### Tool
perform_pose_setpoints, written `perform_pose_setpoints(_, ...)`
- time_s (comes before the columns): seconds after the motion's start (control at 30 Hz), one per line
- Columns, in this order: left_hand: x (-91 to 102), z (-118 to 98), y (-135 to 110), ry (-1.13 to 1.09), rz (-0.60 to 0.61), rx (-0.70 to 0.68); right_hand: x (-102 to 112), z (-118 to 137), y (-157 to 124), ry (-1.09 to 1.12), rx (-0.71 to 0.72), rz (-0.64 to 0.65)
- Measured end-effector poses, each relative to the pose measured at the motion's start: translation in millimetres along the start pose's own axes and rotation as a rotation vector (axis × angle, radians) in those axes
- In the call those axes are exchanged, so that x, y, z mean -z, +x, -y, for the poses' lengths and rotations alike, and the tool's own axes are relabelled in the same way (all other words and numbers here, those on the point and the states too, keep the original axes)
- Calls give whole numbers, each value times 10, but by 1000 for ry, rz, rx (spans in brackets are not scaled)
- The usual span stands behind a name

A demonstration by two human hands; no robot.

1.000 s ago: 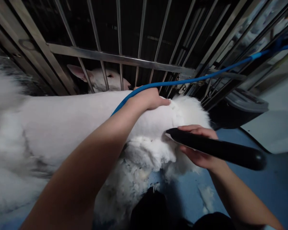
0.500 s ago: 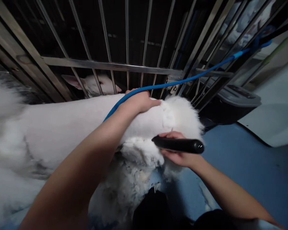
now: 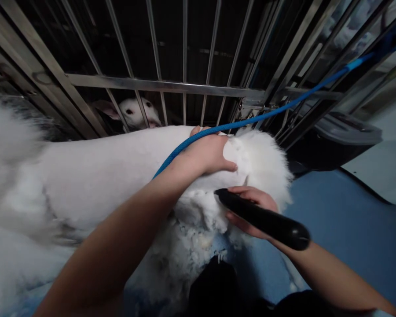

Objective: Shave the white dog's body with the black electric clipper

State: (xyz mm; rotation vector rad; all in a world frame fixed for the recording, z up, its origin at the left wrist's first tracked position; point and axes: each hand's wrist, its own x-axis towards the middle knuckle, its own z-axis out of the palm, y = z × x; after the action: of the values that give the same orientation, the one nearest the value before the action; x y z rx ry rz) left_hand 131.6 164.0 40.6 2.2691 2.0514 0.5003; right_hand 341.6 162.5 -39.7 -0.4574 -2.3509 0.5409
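Note:
A white, partly shorn animal [image 3: 95, 171] lies across the middle on a blue surface [image 3: 343, 229]. My left hand [image 3: 208, 152] rests flat on its back near the fluffy end, fingers stretched out over the short fur, with a blue leash [image 3: 284, 105] running under my wrist. My right hand [image 3: 251, 209] grips a black clipper [image 3: 264, 219], its tip pressed into the fur at the animal's side. Loose cut wool [image 3: 191, 233] hangs below the clipper.
Metal cage bars [image 3: 165, 86] stand close behind the animal. Another white animal's head [image 3: 137, 112] looks out between them. A dark grey bin [image 3: 336, 136] stands at the right by the bars. My dark knees [image 3: 214, 290] show at the bottom.
My left hand has slid forward onto the fluffy end. My right hand has tilted the clipper so its rear end points down and right; the caged animal has turned its face toward me.

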Motion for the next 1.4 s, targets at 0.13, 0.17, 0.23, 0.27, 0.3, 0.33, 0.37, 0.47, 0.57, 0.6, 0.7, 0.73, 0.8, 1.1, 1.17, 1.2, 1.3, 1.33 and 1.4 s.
perform_pose_setpoints(0.13, 4, -18, 19, -2, 2, 32, -75, -18, 12, -2, 5, -126)
perform_pose_setpoints(0.17, 0, -18, 18, -1, 0, 36, -106, -24, 6, -15, 23, -91)
perform_pose_setpoints(0.23, -8, -16, 14, -1, -9, 31, -144, -21, -6, -20, 75, 36)
perform_pose_setpoints(0.27, -11, -14, 12, -3, -15, 28, -145, -10, -7, -17, 87, 92)
perform_pose_setpoints(0.3, -12, -14, 10, -3, -19, 25, -137, 6, -3, -9, 88, 116)
perform_pose_setpoints(0.33, -11, -14, 8, -2, -22, 27, -125, 24, 5, 0, 77, 102)
perform_pose_setpoints(0.37, -9, -16, 7, -1, -20, 29, -116, 42, 16, 2, 50, 47)
perform_pose_setpoints(0.47, 1, -16, 2, -3, -8, 39, -155, 64, 28, -35, -5, -107)
perform_pose_setpoints(0.57, 3, -3, -7, -18, -11, 31, -252, 38, -31, -72, 72, -17)
perform_pose_setpoints(0.6, 2, 3, -8, -24, -11, 27, -267, 29, -58, -71, 110, 35)
perform_pose_setpoints(0.7, 1, 13, -1, -39, -4, 28, -228, 23, -96, -63, 170, 107)
perform_pose_setpoints(0.73, 2, 13, 4, -40, -2, 33, -202, 25, -88, -67, 169, 79)
perform_pose_setpoints(0.8, 5, 9, 14, -34, 3, 43, -181, 26, -55, -92, 149, -17)
perform_pose_setpoints(1.1, 13, 15, 7, -21, 4, 42, -334, -31, -146, -73, 26, 138)
perform_pose_setpoints(1.17, 11, 21, 34, -34, 5, 39, -286, -32, -118, -60, 23, 41)
perform_pose_setpoints(1.2, 7, 26, 47, -39, 0, 37, -277, -36, -99, -62, 24, -5)
perform_pose_setpoints(1.3, -19, 59, 18, -51, -35, 6, -318, -57, -78, -47, 60, 29)
perform_pose_setpoints(1.33, -29, 78, -32, -54, -52, -28, -339, -63, -89, -32, 74, 80)
perform_pose_setpoints(1.4, -47, 128, -201, -46, -93, -109, -365, -64, -123, -10, 76, 130)
